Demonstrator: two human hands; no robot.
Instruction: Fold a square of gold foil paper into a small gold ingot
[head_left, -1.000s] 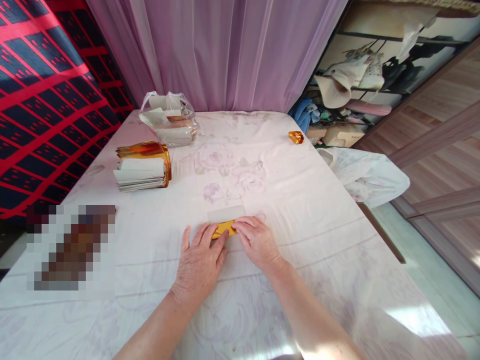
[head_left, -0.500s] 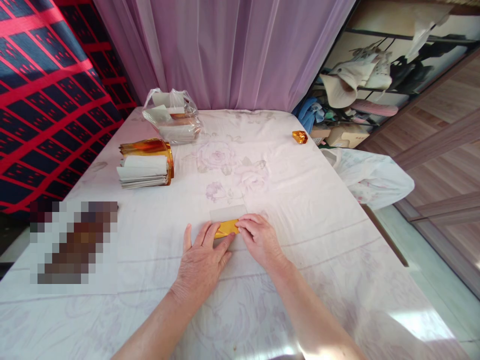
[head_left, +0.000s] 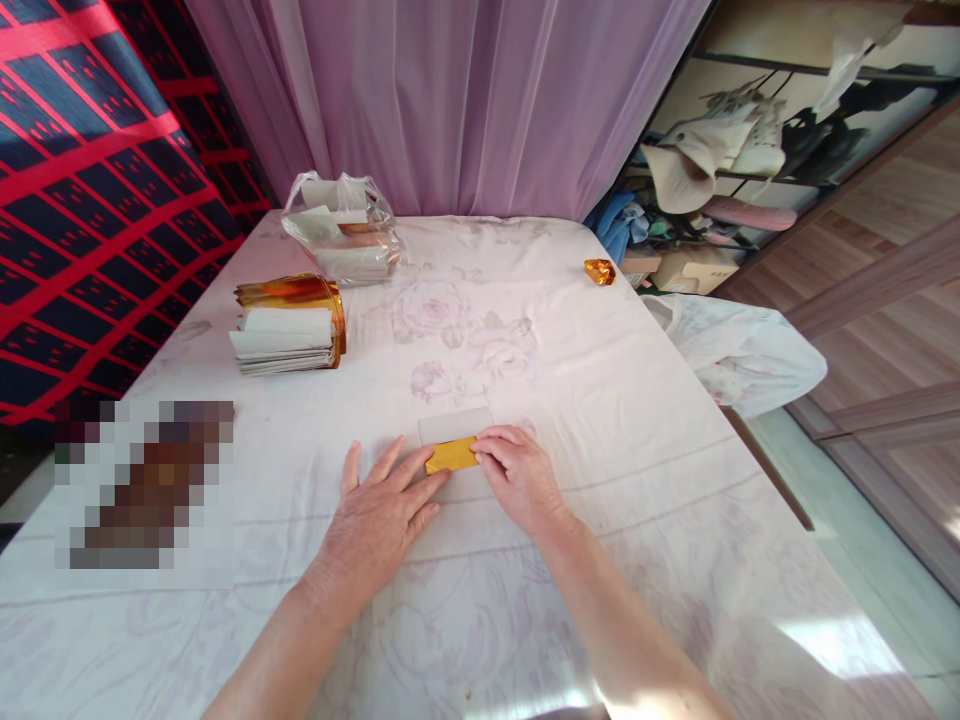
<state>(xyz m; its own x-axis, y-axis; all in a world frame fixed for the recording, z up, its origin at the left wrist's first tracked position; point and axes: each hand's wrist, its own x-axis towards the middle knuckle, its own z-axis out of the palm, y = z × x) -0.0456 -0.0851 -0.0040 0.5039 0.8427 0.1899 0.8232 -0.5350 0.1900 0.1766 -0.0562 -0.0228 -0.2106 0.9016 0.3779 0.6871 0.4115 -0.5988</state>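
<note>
A sheet of paper [head_left: 454,455] lies on the table in front of me, partly folded. Its near part shows gold, and a pale grey-white strip extends beyond it on the far side. My left hand [head_left: 373,513] lies with fingers spread, its fingertips touching the left end of the gold part. At the right end, my right hand [head_left: 521,478] pinches the gold edge between thumb and forefinger. Toward the back left stands a stack of gold-and-white paper sheets [head_left: 289,325], apart from both hands. Near the far right edge sits a small folded gold piece [head_left: 599,272].
A clear plastic bag [head_left: 343,230] of similar papers stands at the back left. A flowered cloth [head_left: 480,350] covers the table. Purple curtains [head_left: 442,110] hang behind. On the right are a shoe rack [head_left: 750,150] and a white bag [head_left: 765,355]. A blurred patch hides something on the left.
My left hand has slid left along the gold paper and spread its fingers, uncovering more of the gold. My right hand keeps its pinch in about the same place.
</note>
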